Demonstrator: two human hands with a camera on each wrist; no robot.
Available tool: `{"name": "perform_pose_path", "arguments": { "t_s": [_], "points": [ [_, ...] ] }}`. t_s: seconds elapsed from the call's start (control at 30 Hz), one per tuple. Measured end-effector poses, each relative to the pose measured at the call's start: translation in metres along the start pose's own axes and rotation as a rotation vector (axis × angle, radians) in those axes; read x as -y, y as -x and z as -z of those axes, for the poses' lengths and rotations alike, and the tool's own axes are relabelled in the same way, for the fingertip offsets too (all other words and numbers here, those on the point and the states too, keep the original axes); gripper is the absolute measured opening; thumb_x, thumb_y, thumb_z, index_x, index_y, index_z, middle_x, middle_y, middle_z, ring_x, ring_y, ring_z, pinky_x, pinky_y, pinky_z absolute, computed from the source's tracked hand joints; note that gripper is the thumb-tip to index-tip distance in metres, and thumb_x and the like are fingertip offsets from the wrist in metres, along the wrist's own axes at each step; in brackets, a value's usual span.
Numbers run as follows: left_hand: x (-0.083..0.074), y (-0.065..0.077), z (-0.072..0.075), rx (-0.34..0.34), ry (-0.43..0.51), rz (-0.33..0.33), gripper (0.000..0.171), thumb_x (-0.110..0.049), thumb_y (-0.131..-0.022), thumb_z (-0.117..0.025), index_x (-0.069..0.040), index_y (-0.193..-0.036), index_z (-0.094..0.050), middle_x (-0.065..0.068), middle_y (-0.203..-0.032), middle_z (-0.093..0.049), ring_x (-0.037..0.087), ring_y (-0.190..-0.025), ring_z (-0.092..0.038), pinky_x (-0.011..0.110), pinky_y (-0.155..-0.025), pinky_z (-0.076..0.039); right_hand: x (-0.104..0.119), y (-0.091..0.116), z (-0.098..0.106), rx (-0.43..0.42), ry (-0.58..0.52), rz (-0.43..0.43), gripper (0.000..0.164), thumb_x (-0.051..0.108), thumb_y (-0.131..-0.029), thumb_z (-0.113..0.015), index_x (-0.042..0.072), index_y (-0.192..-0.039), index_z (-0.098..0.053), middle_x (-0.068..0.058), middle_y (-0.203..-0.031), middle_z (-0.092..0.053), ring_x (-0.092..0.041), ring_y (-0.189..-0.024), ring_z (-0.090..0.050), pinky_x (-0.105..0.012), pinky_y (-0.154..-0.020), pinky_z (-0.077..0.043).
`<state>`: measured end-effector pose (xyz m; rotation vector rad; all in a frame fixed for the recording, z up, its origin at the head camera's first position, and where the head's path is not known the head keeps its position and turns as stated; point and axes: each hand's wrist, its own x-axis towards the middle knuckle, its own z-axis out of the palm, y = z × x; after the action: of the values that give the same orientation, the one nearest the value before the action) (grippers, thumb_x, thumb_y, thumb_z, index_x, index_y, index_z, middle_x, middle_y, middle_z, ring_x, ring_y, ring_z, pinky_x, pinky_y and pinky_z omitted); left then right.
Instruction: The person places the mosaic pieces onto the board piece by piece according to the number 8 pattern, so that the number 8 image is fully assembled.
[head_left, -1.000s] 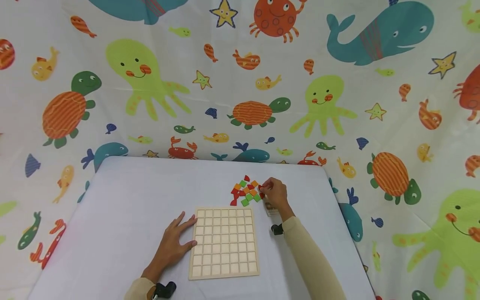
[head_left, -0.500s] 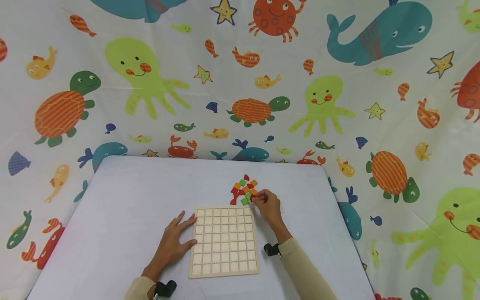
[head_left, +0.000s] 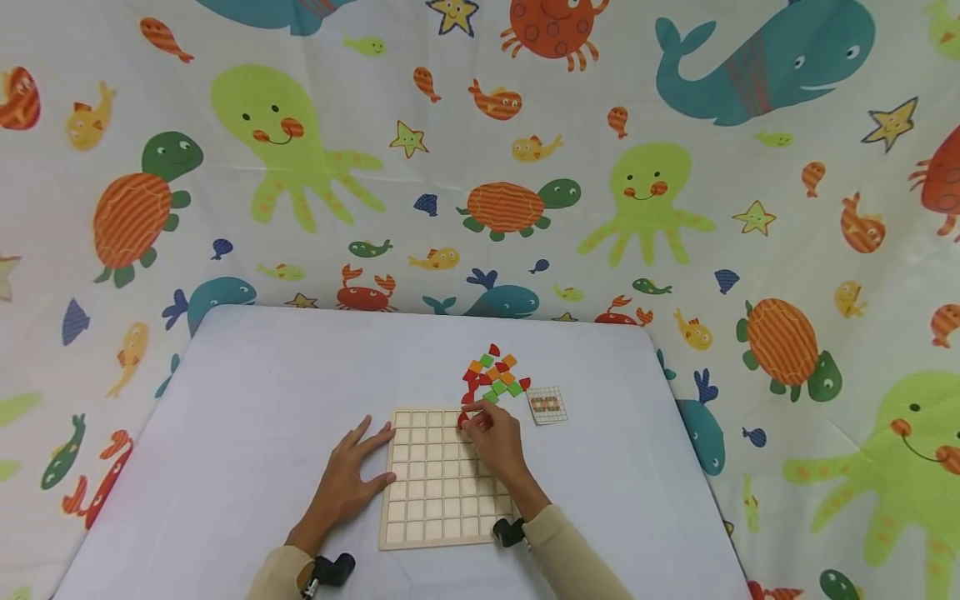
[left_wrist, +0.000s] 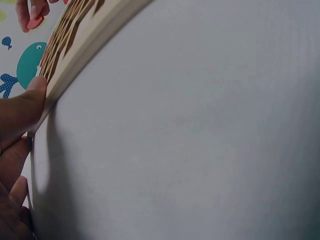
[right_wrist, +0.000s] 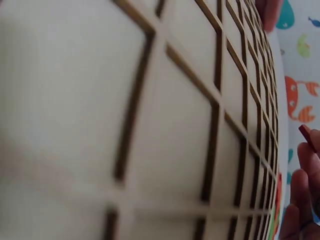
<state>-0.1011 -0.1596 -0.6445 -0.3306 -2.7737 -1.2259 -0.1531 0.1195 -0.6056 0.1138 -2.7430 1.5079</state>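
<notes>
A pale wooden grid board (head_left: 433, 482) with square cells lies on the white table. My right hand (head_left: 498, 446) pinches a small red piece (head_left: 462, 421) between thumb and fingers over the board's far edge; the red piece (right_wrist: 306, 137) also shows at the right of the right wrist view. At the board's left side rests my left hand (head_left: 341, 479), fingers spread, thumb and index fingertips touching the frame. The left wrist view shows the left thumb (left_wrist: 25, 111) against the board's edge (left_wrist: 95, 45).
Beyond the board lies a loose cluster of red, orange and green pieces, among them a green square (head_left: 498, 387) and an orange square (head_left: 510, 361). A small gridded card (head_left: 547, 405) with a coloured pattern lies to their right. A printed sea-animal cloth hangs behind the table.
My right hand has moved left and nearer, from the pieces' right side to over the board's far edge, carrying the red piece. The card is uncovered. My left hand stays at the board.
</notes>
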Motion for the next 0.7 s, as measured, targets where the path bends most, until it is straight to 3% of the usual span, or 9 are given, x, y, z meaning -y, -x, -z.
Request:
{"name": "perform_pose_path", "arguments": {
  "t_s": [0.17,0.43,0.7],
  "points": [
    [-0.002,0.000,0.002,0.005,0.000,0.011,0.073,-0.017,-0.079,-0.093,-0.010,-0.146,-0.065,0.029,-0.165,-0.042,0.056,-0.151,-0.039,0.076,-0.121,-0.030,0.010,0.005,-0.017,0.017,0.045,-0.007,0.016,0.015,-0.099,-0.075,0.019,-0.115,-0.076,0.003,-0.086,-0.075,-0.006,-0.075,-0.058,-0.021,-0.067,-0.051],
    [-0.001,0.001,0.001,0.000,-0.001,0.011,0.073,-0.018,-0.079,-0.093,-0.010,-0.146,-0.065,0.028,-0.165,-0.042,0.055,-0.151,-0.040,0.077,-0.120,-0.030,0.013,0.008,-0.039,-0.022,0.160,-0.003,0.013,0.020,-0.096,-0.079,0.022,-0.108,-0.078,0.007,-0.078,-0.072,-0.005,-0.073,-0.055,-0.021,-0.064,-0.045],
    [0.000,0.000,-0.001,-0.020,0.004,-0.013,0.073,-0.017,-0.078,-0.093,-0.010,-0.146,-0.065,0.027,-0.164,-0.046,0.054,-0.151,-0.041,0.075,-0.121,-0.030,0.016,0.008,-0.046,-0.060,0.212,-0.008,0.014,0.025,-0.093,-0.083,0.022,-0.106,-0.078,0.009,-0.076,-0.072,-0.006,-0.073,-0.049,-0.021,-0.063,-0.038]
  ]
}}
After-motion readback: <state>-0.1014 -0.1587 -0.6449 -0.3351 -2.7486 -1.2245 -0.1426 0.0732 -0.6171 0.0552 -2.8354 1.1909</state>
